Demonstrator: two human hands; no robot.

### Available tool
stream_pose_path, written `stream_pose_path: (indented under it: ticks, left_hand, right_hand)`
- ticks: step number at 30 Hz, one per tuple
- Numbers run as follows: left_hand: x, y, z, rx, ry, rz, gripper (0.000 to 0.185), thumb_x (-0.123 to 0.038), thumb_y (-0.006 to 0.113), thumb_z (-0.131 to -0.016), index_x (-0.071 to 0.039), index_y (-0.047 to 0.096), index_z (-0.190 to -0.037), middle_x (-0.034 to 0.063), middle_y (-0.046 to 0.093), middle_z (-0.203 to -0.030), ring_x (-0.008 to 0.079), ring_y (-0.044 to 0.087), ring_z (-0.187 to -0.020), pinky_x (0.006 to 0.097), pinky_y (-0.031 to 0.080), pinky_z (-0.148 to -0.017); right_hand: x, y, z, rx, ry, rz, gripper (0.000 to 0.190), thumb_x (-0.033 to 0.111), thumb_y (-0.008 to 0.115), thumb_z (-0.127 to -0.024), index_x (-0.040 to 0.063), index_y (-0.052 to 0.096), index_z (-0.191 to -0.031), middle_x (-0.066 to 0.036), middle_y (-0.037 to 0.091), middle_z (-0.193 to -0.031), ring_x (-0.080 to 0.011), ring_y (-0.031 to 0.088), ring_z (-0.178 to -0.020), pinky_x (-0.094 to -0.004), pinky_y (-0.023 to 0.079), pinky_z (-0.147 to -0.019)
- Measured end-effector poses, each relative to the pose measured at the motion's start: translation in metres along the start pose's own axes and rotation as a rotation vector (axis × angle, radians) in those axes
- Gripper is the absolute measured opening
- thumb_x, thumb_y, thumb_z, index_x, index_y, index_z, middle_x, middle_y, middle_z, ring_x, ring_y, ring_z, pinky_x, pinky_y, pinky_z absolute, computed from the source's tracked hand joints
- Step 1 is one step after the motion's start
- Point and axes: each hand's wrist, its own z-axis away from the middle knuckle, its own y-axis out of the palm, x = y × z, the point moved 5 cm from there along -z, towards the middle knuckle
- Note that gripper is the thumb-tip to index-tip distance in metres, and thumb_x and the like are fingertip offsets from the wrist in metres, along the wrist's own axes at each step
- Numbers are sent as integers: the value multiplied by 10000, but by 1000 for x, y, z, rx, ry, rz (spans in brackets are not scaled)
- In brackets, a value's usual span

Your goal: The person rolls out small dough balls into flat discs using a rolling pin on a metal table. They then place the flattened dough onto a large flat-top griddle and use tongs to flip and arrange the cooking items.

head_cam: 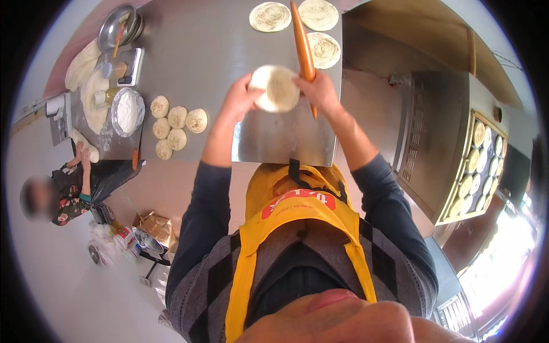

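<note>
Between my two hands, above the steel worktop, is a round flat disc of dough, slightly blurred. My left hand grips its left edge with the thumb on top. My right hand has its fingertips at the disc's right edge and also holds a tapered wooden rolling pin, which points away from me. Rolled dough rounds lie at the far right of the worktop, some beside the pin. To the left sit several small dough balls with browned-looking tops.
At left are a bowl of white flour, a digital scale, metal bowls, long dough pieces and a knife with an orange handle. A co-worker handles dough there. An oven-like unit bearing flatbreads stands right.
</note>
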Motion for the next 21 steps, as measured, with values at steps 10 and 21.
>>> stream_pose_path:
  ticks: [10, 21]
  left_hand:
    - [-20, -21, -108, -421, 233, -979, 669, -281, 713, -966, 14, 469, -1515, 258, 503, -1515, 417, 458, -1426, 543, 463, -1099]
    - [9, 29, -148, -327, 588, -1328, 736, -509, 547, -1032, -104, 354, -1616, 150, 217, -1726, 334, 163, -1606, 658, 140, -1244]
  right_hand:
    - [4, -38, -62, -115, -7, 174, 244, 233, 749, -899, 16, 704, -1004, -6, 645, -718, -76, 605, -666, -283, 500, -638]
    - [-89, -96, 57, -107, 131, 181, 292, 228, 767, -898, 12, 737, -1091, -51, 722, -881, -127, 658, -831, -315, 537, -808]
